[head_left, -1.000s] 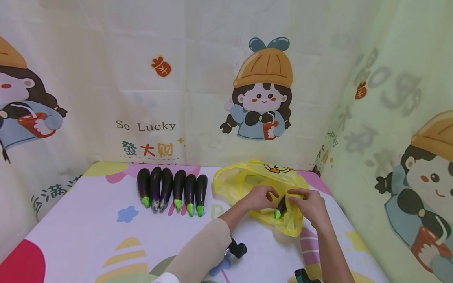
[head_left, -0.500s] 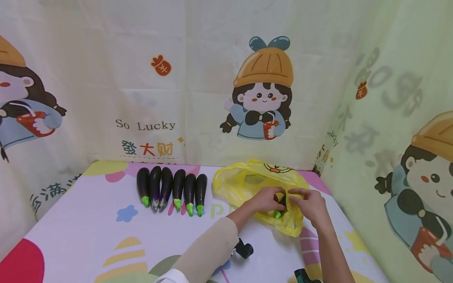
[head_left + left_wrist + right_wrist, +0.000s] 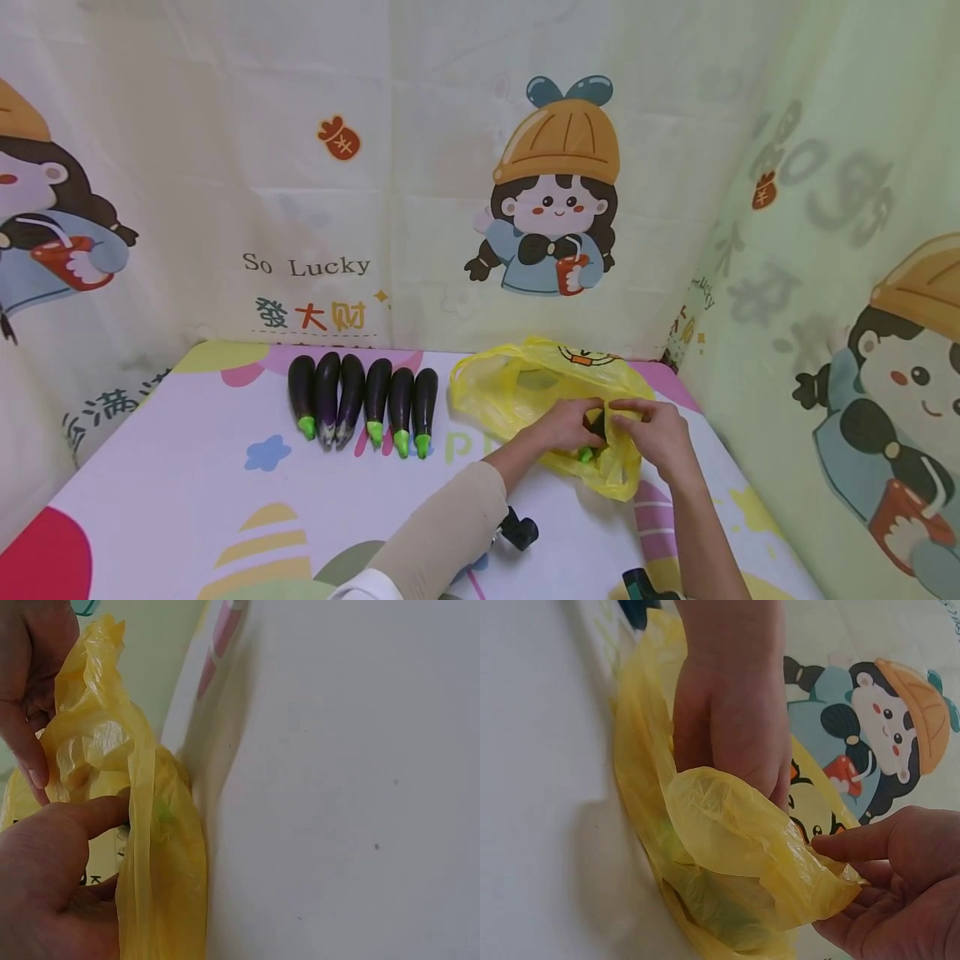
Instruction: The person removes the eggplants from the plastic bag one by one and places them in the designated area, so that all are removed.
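Note:
A yellow plastic bag (image 3: 517, 379) lies on its side at the back right of the table, its mouth toward me. Inside the mouth is a dark eggplant (image 3: 597, 425) with a green stem end, partly covered by my left hand (image 3: 567, 425). That hand grips the eggplant, though its fingertips are mostly hidden; the left wrist view shows the thumb (image 3: 105, 815) against a dark bit of it. My right hand (image 3: 660, 433) pinches the bag's right rim, seen between thumb and fingers in the right wrist view. Through the film there, the eggplant (image 3: 724, 907) shows dimly.
Several eggplants (image 3: 377, 396) lie side by side left of the bag, stem ends toward me. A printed curtain (image 3: 420, 208) stands behind the table (image 3: 172, 500) and another cloth hangs at the right. Black wrist gear (image 3: 519, 529) is by my left forearm.
My left hand has moved right and closed round the eggplant in the bag. Its green stem end has shifted slightly left. My right hand keeps its pinch on the rim.

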A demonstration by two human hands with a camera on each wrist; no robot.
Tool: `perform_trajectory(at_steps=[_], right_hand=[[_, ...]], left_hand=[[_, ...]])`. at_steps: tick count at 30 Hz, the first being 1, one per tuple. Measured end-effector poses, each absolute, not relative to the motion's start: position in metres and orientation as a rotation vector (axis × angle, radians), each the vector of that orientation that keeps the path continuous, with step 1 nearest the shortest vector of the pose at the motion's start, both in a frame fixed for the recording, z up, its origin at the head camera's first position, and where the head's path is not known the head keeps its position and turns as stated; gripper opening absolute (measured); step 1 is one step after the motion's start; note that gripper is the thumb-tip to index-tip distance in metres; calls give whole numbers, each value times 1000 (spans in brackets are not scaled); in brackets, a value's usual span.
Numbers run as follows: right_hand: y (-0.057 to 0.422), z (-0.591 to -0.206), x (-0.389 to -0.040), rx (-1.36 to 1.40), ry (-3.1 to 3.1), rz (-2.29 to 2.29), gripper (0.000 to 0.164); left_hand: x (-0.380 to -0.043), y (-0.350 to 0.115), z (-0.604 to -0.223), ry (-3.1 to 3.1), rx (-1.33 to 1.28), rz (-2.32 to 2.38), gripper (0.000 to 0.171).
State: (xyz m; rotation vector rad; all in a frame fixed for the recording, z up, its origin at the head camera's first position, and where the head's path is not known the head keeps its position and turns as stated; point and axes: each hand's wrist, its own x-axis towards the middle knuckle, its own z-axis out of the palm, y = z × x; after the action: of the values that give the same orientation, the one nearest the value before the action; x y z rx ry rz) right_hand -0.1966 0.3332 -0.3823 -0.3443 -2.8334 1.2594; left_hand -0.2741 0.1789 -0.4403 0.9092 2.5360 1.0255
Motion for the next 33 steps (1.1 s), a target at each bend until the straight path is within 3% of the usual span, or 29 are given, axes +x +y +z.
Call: perform_trajectory(at_steps=[18, 33], right_hand=[[335, -383, -196, -308, -2834, 1245, 34], [334, -381, -195, -295, -2828, 1240, 33]], left_hand=[[-274, 174, -434, 2584, 864, 1021, 50], [-280, 157, -427, 2573, 784, 1096, 49]])
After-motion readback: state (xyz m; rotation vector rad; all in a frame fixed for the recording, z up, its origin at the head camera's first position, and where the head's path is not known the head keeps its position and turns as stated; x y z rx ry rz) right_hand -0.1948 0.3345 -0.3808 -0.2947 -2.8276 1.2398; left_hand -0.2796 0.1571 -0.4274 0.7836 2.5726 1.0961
